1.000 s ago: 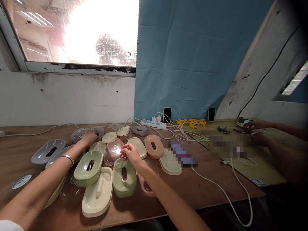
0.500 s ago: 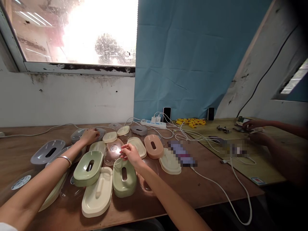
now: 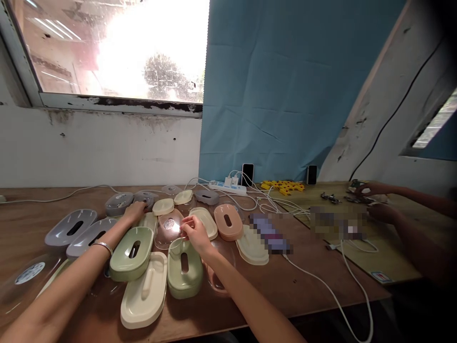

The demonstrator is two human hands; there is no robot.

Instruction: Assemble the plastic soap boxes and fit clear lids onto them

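My left hand reaches out to eleven o'clock and lies on top of a small grey lid, fingers spread flat over it and gripping nothing I can see, perhaps to steady it among its neighbours; my right hand sits near the middle of the spread, fingertips pinched on the near rim of a clear pinkish cover with a round sticker, the pinch at the edge probably because the thin plastic offers no other purchase; just at six o'clock of that hand lies a green slotted lid, and at nine o'clock a second green one leans on a cream lid; a peach lid rests at two o'clock; the pieces crowd together, several overlapping; the table is bare brown wood, with white cables trailing to a power strip at twelve o'clock; beyond stand a stained white wall, a bright window and a blue cloth; another person's hands work at three o'clock.
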